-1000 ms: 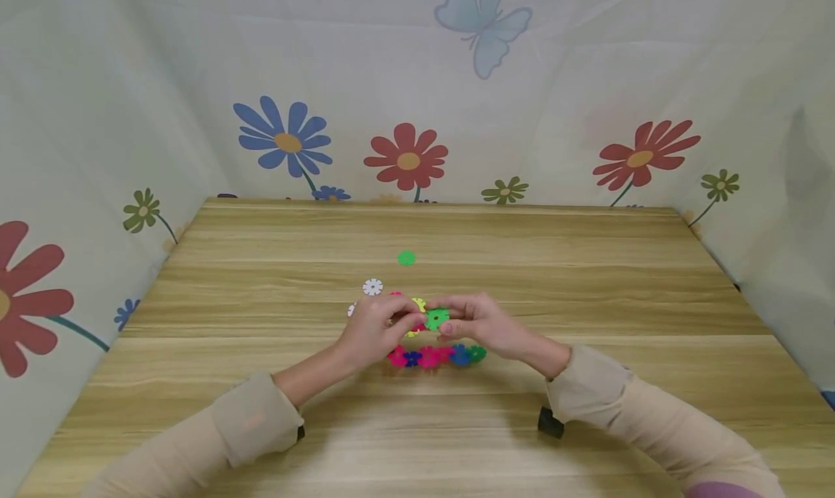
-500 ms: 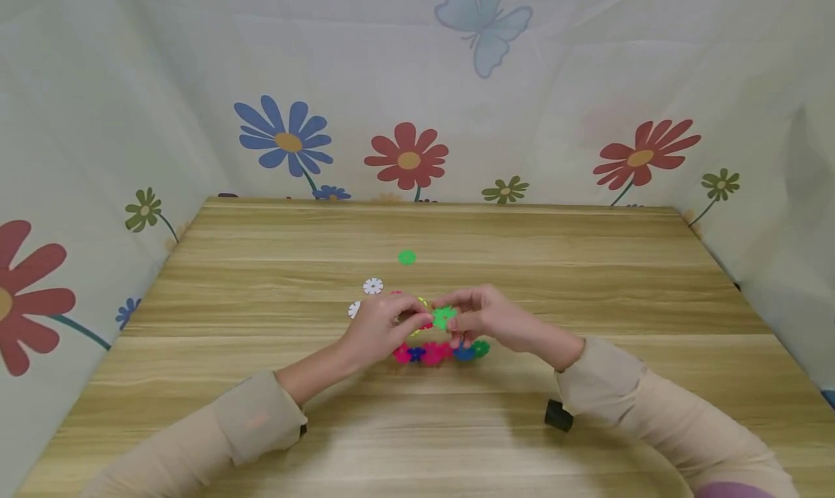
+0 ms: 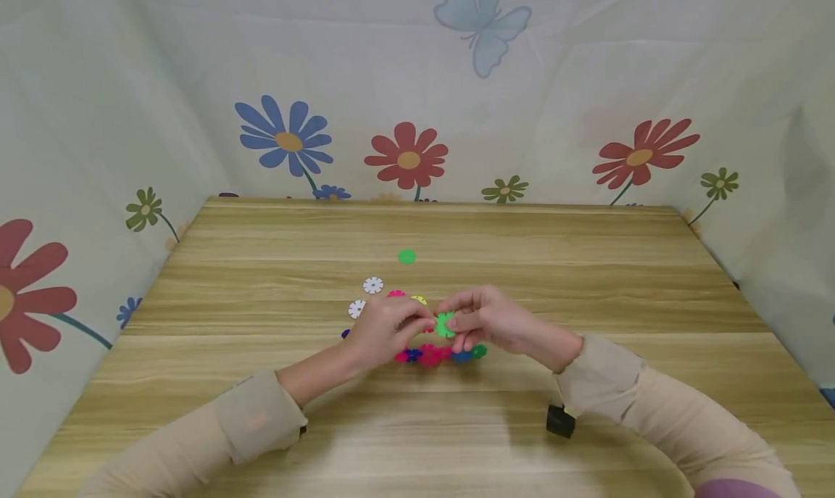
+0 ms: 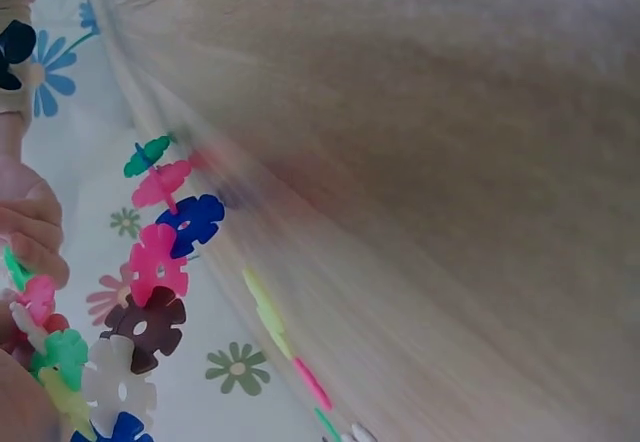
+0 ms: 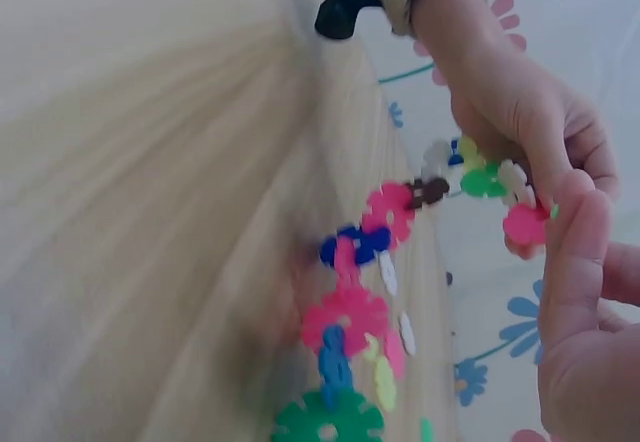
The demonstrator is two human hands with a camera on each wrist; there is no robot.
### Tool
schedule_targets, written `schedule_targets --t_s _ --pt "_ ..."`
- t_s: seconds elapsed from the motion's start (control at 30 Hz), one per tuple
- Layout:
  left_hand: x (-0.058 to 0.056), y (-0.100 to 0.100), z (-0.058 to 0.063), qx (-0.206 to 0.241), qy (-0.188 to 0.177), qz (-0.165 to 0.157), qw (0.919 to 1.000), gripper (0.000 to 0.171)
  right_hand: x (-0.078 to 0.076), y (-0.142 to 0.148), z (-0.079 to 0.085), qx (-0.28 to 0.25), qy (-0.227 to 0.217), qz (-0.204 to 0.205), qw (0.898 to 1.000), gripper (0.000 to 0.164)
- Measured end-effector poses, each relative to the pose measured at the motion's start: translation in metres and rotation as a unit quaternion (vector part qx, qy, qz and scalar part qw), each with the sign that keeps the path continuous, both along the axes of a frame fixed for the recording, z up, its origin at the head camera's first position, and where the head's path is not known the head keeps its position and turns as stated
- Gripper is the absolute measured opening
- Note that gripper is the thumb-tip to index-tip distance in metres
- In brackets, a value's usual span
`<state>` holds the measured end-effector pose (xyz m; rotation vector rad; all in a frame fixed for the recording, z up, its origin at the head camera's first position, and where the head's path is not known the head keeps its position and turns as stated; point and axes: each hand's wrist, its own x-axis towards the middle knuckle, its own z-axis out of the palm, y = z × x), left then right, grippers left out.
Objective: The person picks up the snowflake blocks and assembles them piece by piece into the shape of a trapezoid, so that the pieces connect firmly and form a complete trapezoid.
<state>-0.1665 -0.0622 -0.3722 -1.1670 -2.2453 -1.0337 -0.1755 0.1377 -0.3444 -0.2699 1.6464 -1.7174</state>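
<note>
A chain of interlocked notched plastic discs (image 5: 345, 317) in pink, blue, green, brown and white hangs down from my left hand (image 3: 380, 331). Its lower stretch runs close over the table below both hands. In the right wrist view the thumb and fingers of my left hand pinch the chain's upper end, near a pink disc (image 5: 525, 224). Facing it, my right hand (image 3: 499, 322) pinches a bright green notched disc (image 3: 444, 325) between thumb and fingers. That disc's left edge is right at the left fingertips; in the wrist views fingers mostly hide it.
Loose discs lie on the wooden table (image 3: 587, 266) beyond the hands: a green disc (image 3: 407, 256), a white disc (image 3: 367, 286), a second white disc (image 3: 354, 308), a pink disc (image 3: 396, 293) and a yellow disc (image 3: 420, 299). A flower-printed curtain (image 3: 548, 106) surrounds the table.
My right hand has moved slightly right, its fingers regripping the green disc, which has shifted right and tilted. My left hand has edged right with the chain.
</note>
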Motion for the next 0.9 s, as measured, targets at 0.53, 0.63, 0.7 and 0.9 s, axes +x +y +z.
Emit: schedule_targets --t_s 0.53,0.63,0.7,0.9 --pt "-0.001 0.0 -0.002 0.014 0.041 0.002 0.9991 0.008 0.005 -0.01 -0.003 -0.019 -0.033 -0.055 0.998 0.035" --pt "-0.002 -0.001 0.0 0.001 0.022 0.007 0.9997 0.008 0.001 -0.008 -0.004 -0.019 -0.034 -0.04 0.998 0.035" --pt "-0.002 -0.001 0.001 -0.008 -0.003 0.008 0.9999 0.007 -0.001 -0.007 -0.005 -0.02 -0.034 -0.029 0.999 0.034" --pt "-0.003 -0.005 0.002 -0.057 -0.084 0.018 0.9947 0.017 -0.005 -0.002 -0.004 -0.02 -0.031 -0.011 0.999 0.035"
